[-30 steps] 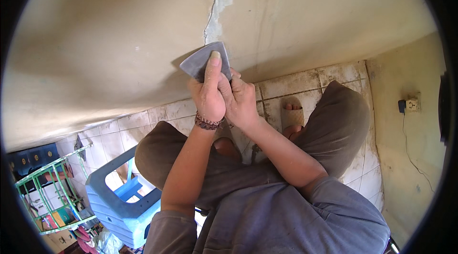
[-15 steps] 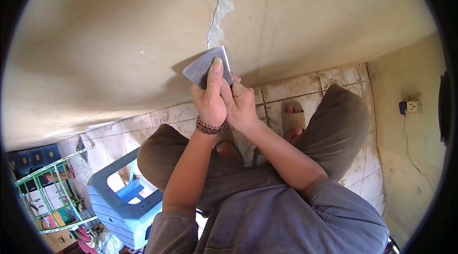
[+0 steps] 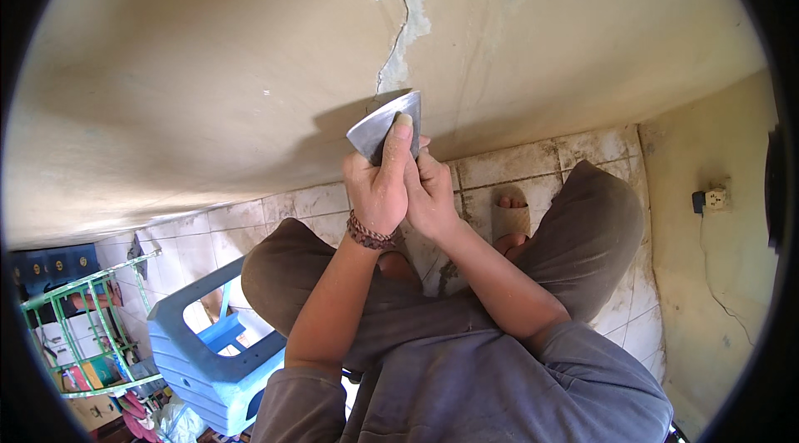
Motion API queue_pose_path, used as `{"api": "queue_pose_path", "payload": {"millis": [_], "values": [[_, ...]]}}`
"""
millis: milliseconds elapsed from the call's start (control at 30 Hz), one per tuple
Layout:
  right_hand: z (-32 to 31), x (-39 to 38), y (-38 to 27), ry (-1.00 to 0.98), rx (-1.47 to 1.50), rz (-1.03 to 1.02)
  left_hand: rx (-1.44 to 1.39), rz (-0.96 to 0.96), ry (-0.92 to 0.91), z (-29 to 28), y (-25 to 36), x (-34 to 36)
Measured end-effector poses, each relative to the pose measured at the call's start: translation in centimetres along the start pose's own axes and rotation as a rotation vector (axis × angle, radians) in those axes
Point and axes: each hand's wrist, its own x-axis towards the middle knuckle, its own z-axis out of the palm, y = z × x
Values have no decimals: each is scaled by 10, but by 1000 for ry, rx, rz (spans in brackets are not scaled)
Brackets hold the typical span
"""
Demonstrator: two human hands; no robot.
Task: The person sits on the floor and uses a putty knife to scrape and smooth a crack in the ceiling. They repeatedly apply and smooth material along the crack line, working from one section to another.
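Note:
Both my hands are closed on a putty knife, its wide grey metal blade [image 3: 374,130] pointing up toward the beige wall [image 3: 208,69]. My left hand [image 3: 376,197], with a braided brown bracelet at the wrist, presses its thumb along the blade's face. Beside it, my right hand [image 3: 434,197] wraps round from the other side; the handle is hidden within the hands. Just above the blade's edge runs a jagged crack [image 3: 404,19] bordered by a pale grey patch [image 3: 420,14] of bared plaster. Whether the edge touches the wall I cannot tell. Dust coats my fingers.
Dirty white tiles [image 3: 508,160] cover the floor at the wall's foot. To my left are a blue plastic stool [image 3: 196,372] and a green metal rack [image 3: 91,318] with mixed goods. On the right side wall, a black plug [image 3: 698,202] sits in a socket, its cord hanging.
My hands and the putty knife have shifted slightly right and down in the picture, and the blade is tilted differently. The crack also appears farther right, as the view has moved.

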Motion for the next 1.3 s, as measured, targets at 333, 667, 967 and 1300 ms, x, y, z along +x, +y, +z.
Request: {"api": "queue_pose_path", "payload": {"millis": [333, 667, 967, 1300], "values": [[-95, -2, -122, -521, -177, 476, -228, -6, -83, 10, 56, 0], [-167, -22, -217, -92, -119, -32, -558, -257, -462, -12, 57, -8], [-82, 47, -263, -303, 520, -342, -588, -282, -298, 30, 63, -17], [-84, 61, -328, -120, 284, -771, -410, 325, -248, 61, 123, -43]]}}
